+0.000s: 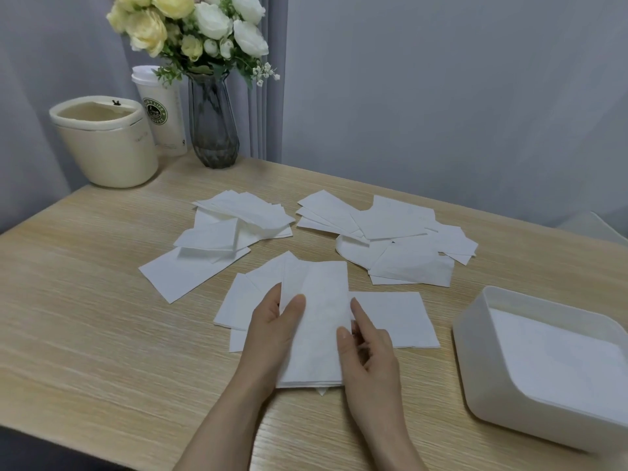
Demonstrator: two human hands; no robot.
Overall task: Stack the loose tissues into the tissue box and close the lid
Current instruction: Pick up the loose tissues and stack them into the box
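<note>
2 hands, left hand [272, 329] and right hand [368, 355], grip a tissue stack [317, 331]; cup [159, 112] logo unreadable.

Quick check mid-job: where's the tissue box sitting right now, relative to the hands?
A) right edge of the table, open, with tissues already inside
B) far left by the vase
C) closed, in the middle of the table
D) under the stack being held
A: the tissue box sits open at the table's right edge with white tissues inside, right of both hands.

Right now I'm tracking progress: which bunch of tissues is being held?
The near stack, between both hands; the far left pile and far right pile lie untouched.
</note>
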